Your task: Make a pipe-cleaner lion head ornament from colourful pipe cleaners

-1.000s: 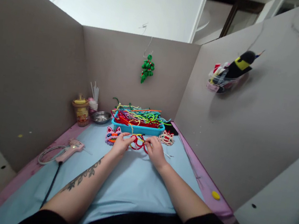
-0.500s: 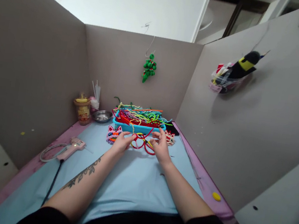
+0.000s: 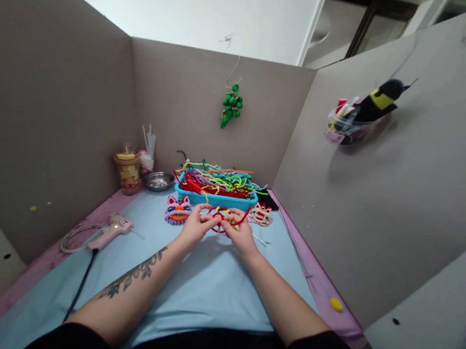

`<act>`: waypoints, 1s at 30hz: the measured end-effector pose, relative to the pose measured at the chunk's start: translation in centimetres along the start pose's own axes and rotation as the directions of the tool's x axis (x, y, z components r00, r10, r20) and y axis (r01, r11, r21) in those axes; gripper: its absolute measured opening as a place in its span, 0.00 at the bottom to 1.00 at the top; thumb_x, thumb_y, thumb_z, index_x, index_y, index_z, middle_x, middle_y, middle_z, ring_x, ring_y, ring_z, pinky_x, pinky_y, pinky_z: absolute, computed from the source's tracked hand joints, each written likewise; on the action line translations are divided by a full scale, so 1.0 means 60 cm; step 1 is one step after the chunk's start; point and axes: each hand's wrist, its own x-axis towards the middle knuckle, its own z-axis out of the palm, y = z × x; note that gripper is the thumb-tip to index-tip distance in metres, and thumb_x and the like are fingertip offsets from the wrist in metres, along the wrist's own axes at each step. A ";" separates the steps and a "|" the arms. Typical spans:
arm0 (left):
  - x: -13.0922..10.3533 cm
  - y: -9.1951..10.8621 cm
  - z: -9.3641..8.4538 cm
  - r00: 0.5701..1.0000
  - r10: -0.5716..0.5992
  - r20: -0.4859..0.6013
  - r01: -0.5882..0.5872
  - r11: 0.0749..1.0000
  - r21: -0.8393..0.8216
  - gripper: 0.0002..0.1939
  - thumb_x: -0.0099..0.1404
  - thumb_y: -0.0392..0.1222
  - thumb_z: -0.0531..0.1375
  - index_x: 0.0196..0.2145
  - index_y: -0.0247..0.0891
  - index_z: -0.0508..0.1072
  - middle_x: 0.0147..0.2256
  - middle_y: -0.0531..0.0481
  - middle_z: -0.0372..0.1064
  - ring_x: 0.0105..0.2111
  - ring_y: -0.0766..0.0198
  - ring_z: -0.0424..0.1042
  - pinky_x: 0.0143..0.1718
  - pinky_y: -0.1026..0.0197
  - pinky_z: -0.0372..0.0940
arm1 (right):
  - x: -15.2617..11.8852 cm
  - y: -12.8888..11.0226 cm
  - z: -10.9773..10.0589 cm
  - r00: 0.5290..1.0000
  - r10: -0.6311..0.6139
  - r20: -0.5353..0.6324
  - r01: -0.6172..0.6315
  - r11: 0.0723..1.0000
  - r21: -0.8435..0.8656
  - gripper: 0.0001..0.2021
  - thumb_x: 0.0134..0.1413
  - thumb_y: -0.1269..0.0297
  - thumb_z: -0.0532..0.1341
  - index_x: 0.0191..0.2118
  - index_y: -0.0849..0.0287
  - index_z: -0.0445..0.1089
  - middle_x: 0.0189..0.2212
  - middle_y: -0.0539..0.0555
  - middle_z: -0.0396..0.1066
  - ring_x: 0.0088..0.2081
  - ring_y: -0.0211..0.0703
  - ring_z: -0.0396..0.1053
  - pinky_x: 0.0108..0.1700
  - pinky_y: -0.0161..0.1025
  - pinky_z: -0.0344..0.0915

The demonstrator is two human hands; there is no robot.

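Both hands meet over the middle of the blue cloth, around a looped piece of red and yellow pipe cleaners [image 3: 218,229]. My left hand [image 3: 199,222] pinches its left side between thumb and fingers. On the other side my right hand [image 3: 241,232] is closed on the piece, and a red end sticks up past its fingers. Part of the loops is hidden behind the fingers. Left of my hands lies a purple pipe-cleaner animal face [image 3: 177,210] with pointed ears. A cream and red one [image 3: 261,214] lies to their right, with a thin white stick [image 3: 260,239] nearby.
Behind my hands stands a blue basket [image 3: 215,200] heaped with coloured pipe cleaners. A pink glue gun [image 3: 112,231], a metal bowl [image 3: 158,181] and a lidded cup [image 3: 127,172] are on the left. At right lie a black phone-like slab [image 3: 268,200] and a yellow disc [image 3: 336,305]. Grey panels enclose three sides.
My right hand has come down and inward, closing on the pipe-cleaner piece beside my left. The loops are drawn together between the hands, and both animal faces show more fully.
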 end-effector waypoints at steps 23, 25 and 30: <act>0.010 -0.012 -0.007 0.999 -0.040 -0.007 0.040 0.999 0.007 0.31 0.45 0.51 0.67 0.42 0.38 0.60 0.18 0.60 0.64 0.14 0.76 0.53 0.17 0.70 0.45 | 0.006 -0.004 -0.015 0.999 -0.011 0.042 0.007 0.995 0.097 0.08 0.46 0.59 0.62 0.31 0.56 0.72 0.49 0.56 0.61 0.52 0.49 0.60 0.56 0.46 0.53; 0.008 -0.010 -0.007 1.000 -0.019 0.011 0.019 1.000 0.015 0.30 0.45 0.50 0.67 0.42 0.38 0.59 0.19 0.60 0.65 0.14 0.76 0.54 0.18 0.70 0.46 | 0.006 -0.004 -0.015 0.999 -0.020 0.043 0.017 0.997 0.076 0.07 0.47 0.58 0.62 0.29 0.56 0.72 0.48 0.56 0.62 0.52 0.48 0.60 0.56 0.46 0.53; 0.006 -0.006 -0.012 0.989 0.080 0.127 -0.087 0.995 0.047 0.28 0.48 0.49 0.66 0.42 0.39 0.58 0.19 0.61 0.64 0.16 0.74 0.58 0.19 0.70 0.48 | 0.006 -0.001 -0.013 0.997 -0.019 0.079 0.014 0.998 0.063 0.11 0.49 0.56 0.60 0.26 0.58 0.70 0.47 0.57 0.62 0.51 0.48 0.61 0.55 0.45 0.54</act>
